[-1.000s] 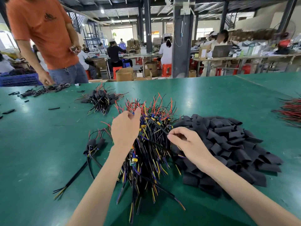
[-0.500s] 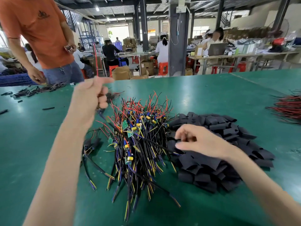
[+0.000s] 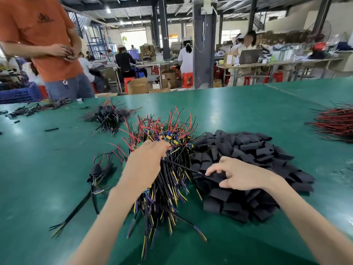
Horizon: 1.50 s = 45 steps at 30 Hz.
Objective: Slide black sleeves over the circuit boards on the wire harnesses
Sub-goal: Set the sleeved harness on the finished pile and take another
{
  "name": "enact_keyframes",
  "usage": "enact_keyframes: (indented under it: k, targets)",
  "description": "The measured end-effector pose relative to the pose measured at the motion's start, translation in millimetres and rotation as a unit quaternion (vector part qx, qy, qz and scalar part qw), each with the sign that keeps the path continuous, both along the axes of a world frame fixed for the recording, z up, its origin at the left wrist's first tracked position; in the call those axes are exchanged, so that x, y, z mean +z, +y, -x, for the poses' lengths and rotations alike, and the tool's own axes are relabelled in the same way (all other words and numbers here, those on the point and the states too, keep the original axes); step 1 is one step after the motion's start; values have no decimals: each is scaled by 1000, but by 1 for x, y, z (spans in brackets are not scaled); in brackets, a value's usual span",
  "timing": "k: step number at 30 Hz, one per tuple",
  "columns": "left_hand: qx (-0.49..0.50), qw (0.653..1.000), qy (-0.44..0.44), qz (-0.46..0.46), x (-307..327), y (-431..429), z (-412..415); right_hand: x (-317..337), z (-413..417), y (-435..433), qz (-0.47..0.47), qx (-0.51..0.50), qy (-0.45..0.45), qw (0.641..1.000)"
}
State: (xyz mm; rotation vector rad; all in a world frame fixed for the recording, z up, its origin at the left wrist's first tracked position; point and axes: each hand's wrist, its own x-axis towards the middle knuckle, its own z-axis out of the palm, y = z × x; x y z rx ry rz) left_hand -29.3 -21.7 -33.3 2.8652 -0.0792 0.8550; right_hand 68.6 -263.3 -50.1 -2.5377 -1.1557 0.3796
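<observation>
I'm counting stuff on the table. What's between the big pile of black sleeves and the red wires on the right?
Just bare green table, seen in the head view.

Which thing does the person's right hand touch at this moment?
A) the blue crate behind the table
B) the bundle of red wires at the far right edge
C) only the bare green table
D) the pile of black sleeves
D: the right hand lies on the near left part of the pile of black sleeves, with its fingertips on one sleeve.
</observation>
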Motion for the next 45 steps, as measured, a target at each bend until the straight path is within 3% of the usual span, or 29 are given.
enact_keyframes:
  k: [5,10,17,21,25,28,33,37,45]
  targets:
    - [-30,999,-7,-13,-23,-11,1,-3,-1,0,1,-34,-29,999]
    - [-68,996,-62,19,-28,-18,11,-9,2,2,-15,-63,-144,987]
    - [-49,990,-103,87,-31,-21,13,11,-9,-15,-43,-72,-142,986]
    - [-52,988,-104,104,-31,-22,12,16,-7,-14,-117,-56,-97,987]
    - [-41,989,-93,107,-31,-24,12,11,-6,-16,-61,-83,-101,990]
    - [-45,989,-90,111,-32,-24,13,13,-11,-23,2,-148,-182,972]
    - [-50,988,-91,115,-32,-24,14,19,-3,-12,-178,-62,-79,979]
    - [-56,987,-93,114,-31,-24,14,8,9,5,-187,-9,-75,979]
    - [-75,986,-98,114,-33,-24,14,9,16,9,-212,-5,-66,975]
